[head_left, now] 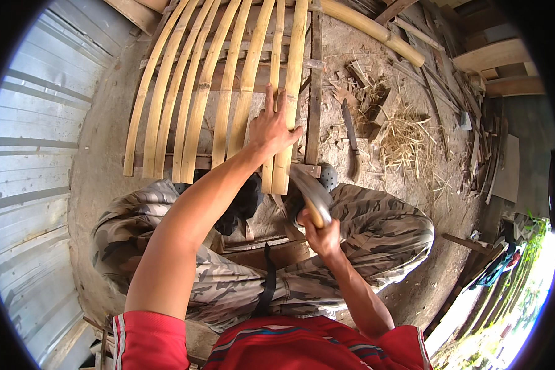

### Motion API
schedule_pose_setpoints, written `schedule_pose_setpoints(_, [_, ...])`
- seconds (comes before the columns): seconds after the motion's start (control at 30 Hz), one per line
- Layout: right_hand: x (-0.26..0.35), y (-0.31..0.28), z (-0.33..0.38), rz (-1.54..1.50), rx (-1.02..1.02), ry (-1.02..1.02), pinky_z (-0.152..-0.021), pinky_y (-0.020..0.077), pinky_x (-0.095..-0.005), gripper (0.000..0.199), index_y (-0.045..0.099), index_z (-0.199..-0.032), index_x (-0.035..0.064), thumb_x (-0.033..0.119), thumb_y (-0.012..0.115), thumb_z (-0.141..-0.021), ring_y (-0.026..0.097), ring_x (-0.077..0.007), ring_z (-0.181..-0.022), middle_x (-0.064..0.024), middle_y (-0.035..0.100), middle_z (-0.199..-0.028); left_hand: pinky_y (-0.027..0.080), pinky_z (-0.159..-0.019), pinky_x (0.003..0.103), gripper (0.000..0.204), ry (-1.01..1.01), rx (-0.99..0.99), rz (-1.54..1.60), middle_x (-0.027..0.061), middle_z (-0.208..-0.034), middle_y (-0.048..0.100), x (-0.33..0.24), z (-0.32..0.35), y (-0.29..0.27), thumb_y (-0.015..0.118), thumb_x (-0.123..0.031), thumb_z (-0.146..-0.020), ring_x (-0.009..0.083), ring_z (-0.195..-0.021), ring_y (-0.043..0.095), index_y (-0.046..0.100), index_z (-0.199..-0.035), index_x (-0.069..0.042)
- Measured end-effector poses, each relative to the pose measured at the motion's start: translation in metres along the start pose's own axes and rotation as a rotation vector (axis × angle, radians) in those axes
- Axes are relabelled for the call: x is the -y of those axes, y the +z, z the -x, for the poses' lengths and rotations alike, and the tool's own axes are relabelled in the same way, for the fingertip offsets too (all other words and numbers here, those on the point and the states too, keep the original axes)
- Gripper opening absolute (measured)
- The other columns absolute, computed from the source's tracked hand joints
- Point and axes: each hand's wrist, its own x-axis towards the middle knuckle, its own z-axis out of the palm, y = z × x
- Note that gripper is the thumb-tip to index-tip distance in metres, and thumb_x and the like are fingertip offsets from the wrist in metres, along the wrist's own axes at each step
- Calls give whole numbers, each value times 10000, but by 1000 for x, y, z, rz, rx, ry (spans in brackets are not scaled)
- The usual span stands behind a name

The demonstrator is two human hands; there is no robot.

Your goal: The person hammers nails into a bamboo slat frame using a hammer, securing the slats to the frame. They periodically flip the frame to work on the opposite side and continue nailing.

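Observation:
Several bamboo slats (203, 92) run side by side, away from me, over a wooden frame (316, 92). My left hand (271, 128) rests with fingers spread on the rightmost slats, and nothing is gripped in it. Between my knees, my right hand (322, 235) is closed around the pale handle of a machete (314, 196). Its curved grey blade is smeared by motion and points toward the near ends of the right-hand slats. Whether the blade touches the bamboo or the frame's near crosspiece (308, 169), I cannot tell.
A second knife (350, 132) lies on the ground to the right, beside straw and shavings (407, 148). A thick bamboo pole (376, 31) lies at the far right. Corrugated metal wall (37, 154) rises on the left. My legs in camouflage trousers (382, 234) fold around the near end.

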Motion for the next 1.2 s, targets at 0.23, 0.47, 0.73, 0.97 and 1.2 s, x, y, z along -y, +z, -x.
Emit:
schedule_pose_setpoints(0.23, [4,-3,-9,131,118,154,-550,496,-425,269,662,-874,-15,244,680,-943,684,-321,-583,-225,616,-642,624,-723,464,1108,54,-38,43,381,-1610,73,2,2,-3,762,-568,-793,477,-991,695,213,-1578,-11])
schedule_pose_setpoints(0.47, [18,-9,-8,19,26,72,-552,493,-422,330,654,-836,-28,278,662,-959,681,-314,-582,-221,618,-630,626,-705,457,1101,50,-56,44,378,-1612,65,4,3,2,772,-547,-793,478,-1014,688,220,-1573,1])
schedule_pose_setpoints(0.73, [33,-15,-11,231,159,239,-599,500,-446,353,640,-861,-36,303,651,-962,688,-395,-653,-250,633,-688,622,-694,460,1106,49,-35,86,371,-1613,86,4,3,-2,775,-553,-791,475,-976,699,225,-1568,10])
schedule_pose_setpoints(0.97, [12,-6,-5,45,8,73,-569,498,-410,286,649,-861,-20,249,677,-955,691,-303,-604,-206,632,-650,623,-719,452,1113,20,-3,55,361,-1620,76,2,5,1,765,-582,-789,458,-992,702,216,-1584,-29])
schedule_pose_setpoints(1.2, [1,-2,-3,165,95,200,-551,491,-442,397,616,-808,-39,329,655,-952,673,-286,-565,-215,608,-604,621,-708,468,1135,56,-49,74,377,-1614,69,10,2,6,758,-588,-789,472,-982,700,193,-1587,-11])
